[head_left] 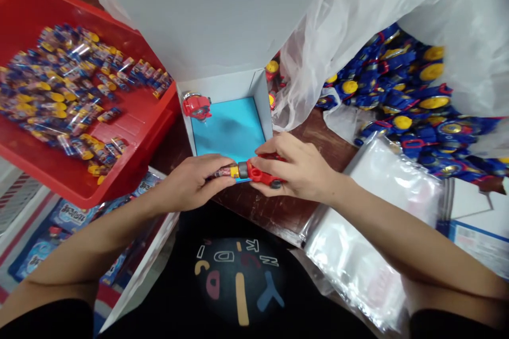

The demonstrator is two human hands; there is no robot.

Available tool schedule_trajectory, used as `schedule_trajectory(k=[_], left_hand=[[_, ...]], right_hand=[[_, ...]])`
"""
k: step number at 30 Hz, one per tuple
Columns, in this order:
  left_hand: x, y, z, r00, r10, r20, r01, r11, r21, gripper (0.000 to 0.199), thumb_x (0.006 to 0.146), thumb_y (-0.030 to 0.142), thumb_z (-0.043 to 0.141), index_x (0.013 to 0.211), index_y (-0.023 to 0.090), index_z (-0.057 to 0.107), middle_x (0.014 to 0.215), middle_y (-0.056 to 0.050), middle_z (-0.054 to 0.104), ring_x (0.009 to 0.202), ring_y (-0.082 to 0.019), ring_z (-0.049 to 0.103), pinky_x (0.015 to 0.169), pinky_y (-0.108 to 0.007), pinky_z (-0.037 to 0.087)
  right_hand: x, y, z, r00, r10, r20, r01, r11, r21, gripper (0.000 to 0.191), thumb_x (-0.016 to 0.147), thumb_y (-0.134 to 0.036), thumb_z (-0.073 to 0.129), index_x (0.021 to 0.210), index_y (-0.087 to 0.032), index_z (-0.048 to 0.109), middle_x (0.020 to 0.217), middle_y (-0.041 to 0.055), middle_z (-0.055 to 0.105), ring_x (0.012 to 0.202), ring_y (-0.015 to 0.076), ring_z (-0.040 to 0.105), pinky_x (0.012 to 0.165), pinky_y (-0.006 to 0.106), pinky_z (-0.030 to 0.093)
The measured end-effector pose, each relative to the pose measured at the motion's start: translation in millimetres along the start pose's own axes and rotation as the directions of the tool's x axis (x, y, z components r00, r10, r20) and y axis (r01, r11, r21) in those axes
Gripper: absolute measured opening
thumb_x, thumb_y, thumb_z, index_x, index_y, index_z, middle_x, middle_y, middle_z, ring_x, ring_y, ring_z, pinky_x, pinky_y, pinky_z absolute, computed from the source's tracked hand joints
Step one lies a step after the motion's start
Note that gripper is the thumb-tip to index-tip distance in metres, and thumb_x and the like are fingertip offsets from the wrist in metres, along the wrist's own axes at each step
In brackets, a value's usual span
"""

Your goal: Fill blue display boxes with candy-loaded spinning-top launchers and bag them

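Observation:
My left hand (193, 181) is closed around a small printed tube with a yellow end (229, 171). In my right hand (300, 167) is a red plastic toy (260, 174) with a dark grey collar, gripped between thumb and fingers. The tube's yellow end meets the grey collar; whether it is seated inside, I cannot tell. Both hands are over the near edge of a white box (222, 21) with a light blue panel (234, 124) inside. Another red toy (198, 106) stands by the box's left wall.
To the left, a red bin (131, 137) holds several similar tubes (63, 95). Blue and yellow toys (397, 95) lie in white plastic bagging (358, 0) at right. Clear plastic bags (358, 254) are stacked beside my right forearm. Below the bin are blue printed packets (67, 217).

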State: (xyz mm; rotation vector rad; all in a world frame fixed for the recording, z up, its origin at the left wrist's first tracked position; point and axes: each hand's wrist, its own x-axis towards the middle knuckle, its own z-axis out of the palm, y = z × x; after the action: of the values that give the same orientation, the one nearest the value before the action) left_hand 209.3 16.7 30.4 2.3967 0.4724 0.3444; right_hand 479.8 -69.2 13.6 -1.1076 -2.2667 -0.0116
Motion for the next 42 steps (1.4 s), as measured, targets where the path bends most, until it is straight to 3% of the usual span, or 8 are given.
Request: schedule_trajectory(k=[7,13,19,23,29,34,38,42], left_hand=[[-6,-21,16.1,0.951,0.281,-0.128,-0.2,0.877,0.436,0.03,0.114,0.033,0.05,0.129,0.011,0.064,0.101,-0.009,0.075,0.085,-0.021,0.071,0.077,-0.031,0.056],[-17,-26,10.0,0.996,-0.091,-0.021,0.084,0.972,-0.221,0.022,0.112,0.033,0.056,0.116,0.015,0.068,0.089,0.0,0.07,0.074,-0.011,0.065,0.067,-0.019,0.05],[-32,-31,24.6,0.94,-0.03,-0.341,0.087,0.984,0.154,0.036,0.111,0.041,0.058,0.133,0.015,0.067,0.108,-0.011,0.076,0.093,-0.02,0.071,0.087,-0.032,0.056],[-43,-34,55.1,0.85,-0.009,-0.527,0.227,0.908,0.351,0.072,0.1,0.061,0.071,0.154,0.016,0.057,0.153,-0.025,0.06,0.144,-0.038,0.058,0.119,-0.051,0.046],[-56,-30,122.1,0.97,0.065,-0.234,0.055,0.879,0.474,0.036,0.109,0.026,0.062,0.145,0.027,0.066,0.152,-0.009,0.067,0.147,-0.03,0.06,0.137,-0.066,0.007],[-49,-34,141.5,0.978,0.004,-0.209,0.091,0.893,0.44,0.037,0.11,0.015,0.055,0.141,0.028,0.069,0.15,-0.005,0.069,0.146,-0.028,0.061,0.137,-0.068,0.014],[-50,-22,117.0,0.978,-0.015,-0.21,0.089,0.932,0.351,0.027,0.11,0.028,0.061,0.133,0.027,0.074,0.145,-0.007,0.072,0.139,-0.028,0.066,0.13,-0.064,0.034],[-88,-28,5.4,0.901,0.036,-0.432,0.191,0.861,0.471,0.031,0.105,0.027,0.063,0.134,0.024,0.074,0.13,-0.006,0.077,0.118,-0.027,0.072,0.11,-0.052,0.052]], right_hand=[[5,-3,2,0.703,0.435,0.563,-0.711,0.411,0.57,0.057,0.105,-0.07,0.052,0.118,-0.016,0.065,0.091,0.0053,0.072,0.069,0.0128,0.063,0.06,0.026,0.054],[-4,9,-13,0.973,0.144,0.181,-0.19,0.944,0.271,0.073,0.105,-0.044,0.067,0.17,-0.038,0.036,0.164,0.0104,0.056,0.138,0.0282,0.067,0.106,0.043,0.063],[14,-5,-1,0.91,0.408,0.067,-0.407,0.855,0.32,0.065,0.099,-0.054,0.074,0.157,-0.029,0.056,0.116,0.0042,0.082,0.083,0.0193,0.079,0.073,0.032,0.066],[38,6,10,0.934,0.357,0.007,-0.355,0.926,0.128,0.06,0.102,-0.06,0.066,0.151,-0.026,0.063,0.121,0.0074,0.081,0.092,0.0224,0.077,0.08,0.033,0.063],[71,30,26,0.985,0.058,0.162,-0.011,0.961,-0.277,0.051,0.108,-0.055,0.058,0.151,-0.029,0.063,0.105,0.0046,0.079,0.092,0.0206,0.073,0.062,0.029,0.047],[106,24,39,0.937,-0.114,0.33,0.201,0.949,-0.242,0.04,0.108,-0.044,0.062,0.145,-0.03,0.065,0.107,0.0051,0.08,0.093,0.0223,0.075,0.051,0.032,0.031],[123,16,57,0.922,-0.008,0.388,0.122,0.955,-0.27,0.044,0.102,-0.039,0.072,0.144,-0.026,0.068,0.108,0.0067,0.081,0.09,0.0249,0.076,0.05,0.031,0.029],[104,43,24,0.953,0.164,0.254,-0.131,0.981,-0.14,0.064,0.101,-0.062,0.068,0.156,-0.03,0.057,0.113,0.0059,0.081,0.09,0.0246,0.077,0.063,0.032,0.05]])
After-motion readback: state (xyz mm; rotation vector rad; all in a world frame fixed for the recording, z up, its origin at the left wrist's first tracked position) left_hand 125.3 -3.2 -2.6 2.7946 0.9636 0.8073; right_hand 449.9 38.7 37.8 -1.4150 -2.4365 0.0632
